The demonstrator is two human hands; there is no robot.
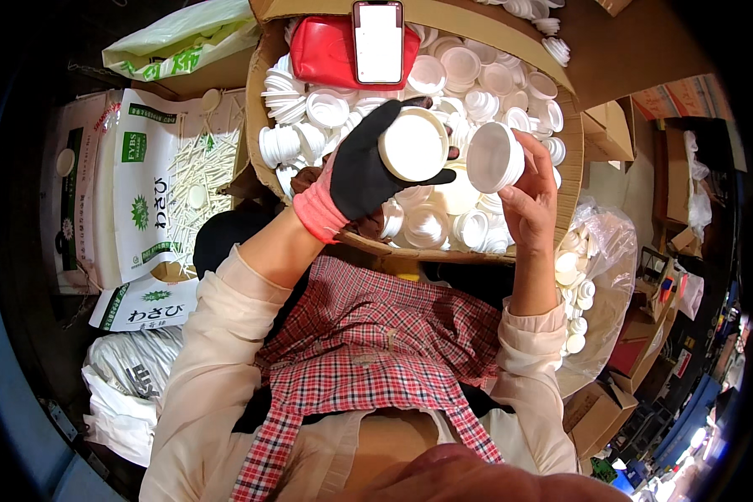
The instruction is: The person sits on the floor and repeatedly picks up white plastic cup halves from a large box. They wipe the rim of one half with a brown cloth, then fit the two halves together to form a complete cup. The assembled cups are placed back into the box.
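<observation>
While the person sits bent over a cardboard box [571, 151], the black-gloved left hand [368, 171] is closed around a round cream cap [414, 144], its rimmed face turned up. Just beside it, the bare right hand [534, 188] grips a white cup [495, 159] by its side, fingers and thumb pressed to the wall, mouth tilted toward the cap. Both pieces hang above the box, which is heaped with white plastic pieces [463, 63]. A phone [379, 42] leans on a red pouch [322, 54] at the far edge.
</observation>
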